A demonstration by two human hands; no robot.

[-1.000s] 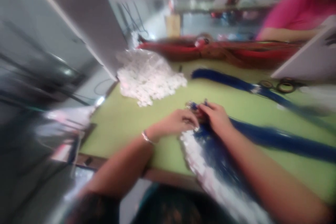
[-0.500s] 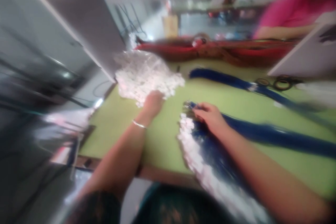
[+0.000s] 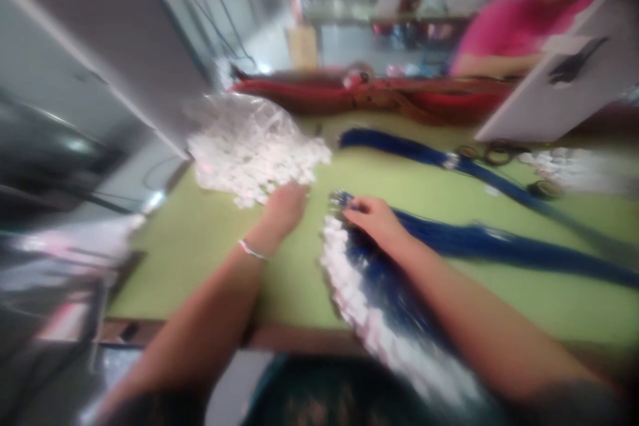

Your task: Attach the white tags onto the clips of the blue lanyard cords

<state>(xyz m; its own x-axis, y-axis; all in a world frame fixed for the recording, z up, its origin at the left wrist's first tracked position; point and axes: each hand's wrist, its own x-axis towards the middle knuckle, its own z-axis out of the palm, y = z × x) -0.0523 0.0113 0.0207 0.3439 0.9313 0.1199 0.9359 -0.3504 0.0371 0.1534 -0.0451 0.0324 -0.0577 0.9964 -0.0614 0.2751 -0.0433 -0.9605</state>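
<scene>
My left hand (image 3: 285,208), blurred, is at the near right edge of a heap of small white pieces (image 3: 249,160) spilling from a clear plastic bag (image 3: 259,110). Its fingers look drawn together, and what they hold, if anything, is hidden. My right hand (image 3: 377,218) pinches the end of a blue cord, whose shiny tips (image 3: 338,200) stick out past the fingers. Below that hand, a bundle of blue cords (image 3: 382,276) with a row of white pieces (image 3: 349,286) along its side runs off the table's near edge towards me.
Two more blue cord bundles (image 3: 499,243) (image 3: 399,144) lie across the green table (image 3: 180,259). Black-handled scissors (image 3: 499,152) and more white pieces (image 3: 564,166) are at right. Red and brown strands (image 3: 299,94) lie behind. A person in a pink top (image 3: 504,30) sits beyond a pale panel (image 3: 559,93).
The view has swung right, so everything sits further left. My left hand has drawn slightly away from the white heap towards my right hand, which keeps its pinch on the blue cord.
</scene>
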